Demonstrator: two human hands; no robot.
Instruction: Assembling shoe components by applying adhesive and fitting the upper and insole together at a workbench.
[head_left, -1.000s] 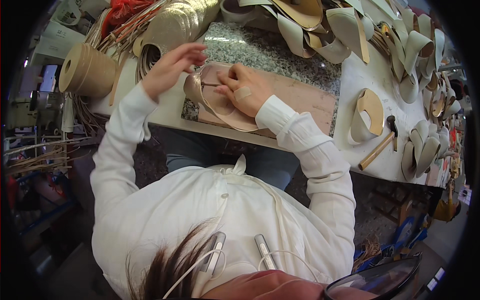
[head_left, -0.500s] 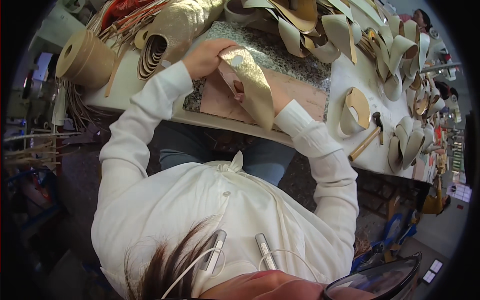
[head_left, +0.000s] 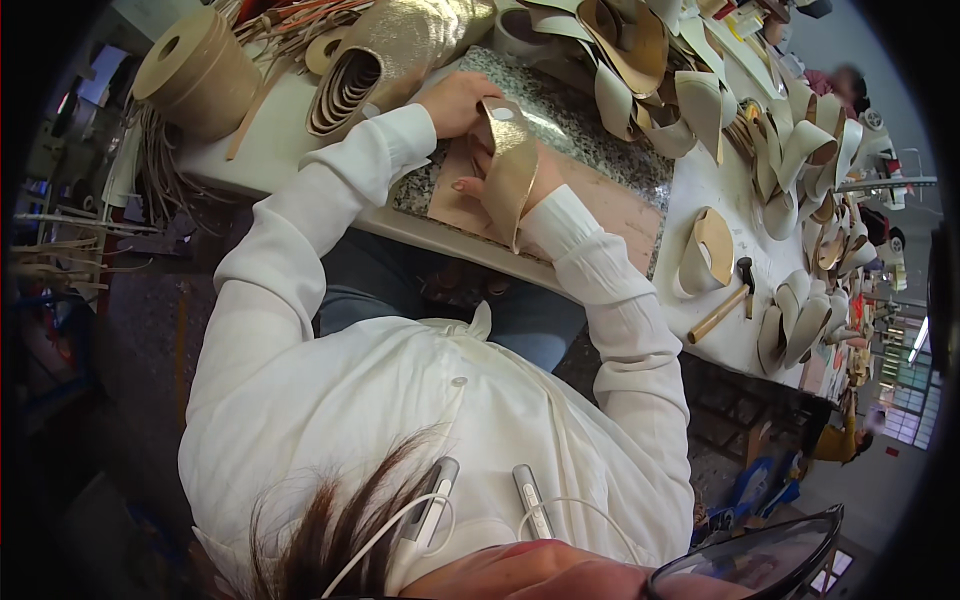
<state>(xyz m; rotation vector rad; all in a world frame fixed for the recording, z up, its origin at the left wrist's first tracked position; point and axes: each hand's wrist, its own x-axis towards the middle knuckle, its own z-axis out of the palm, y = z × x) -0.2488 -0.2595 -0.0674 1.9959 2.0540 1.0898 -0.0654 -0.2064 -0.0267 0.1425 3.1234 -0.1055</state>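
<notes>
A curved gold metallic leather shoe upper [head_left: 515, 165], with a pale spot near its far end, is held up between both hands. My left hand [head_left: 458, 104] is closed on its far end, the fingertips partly hidden behind the leather. From the right, my right hand [head_left: 543, 178] reaches behind the upper and grips it; one fingertip shows past its left edge. The upper hangs above a pinkish-tan board [head_left: 605, 208], which lies on a speckled granite slab [head_left: 570, 128] at the table's front edge.
A roll of gold material [head_left: 400, 50] and a tan tape roll [head_left: 195, 75] lie on the left. Curved white-and-tan uppers are heaped at the far side and right. A single upper [head_left: 705, 255] and a wooden-handled hammer [head_left: 720, 312] rest right of the slab.
The gold upper has been turned so it appears narrower and more upright. More of my right fingers now show at its left edge. The bench has shifted slightly in view.
</notes>
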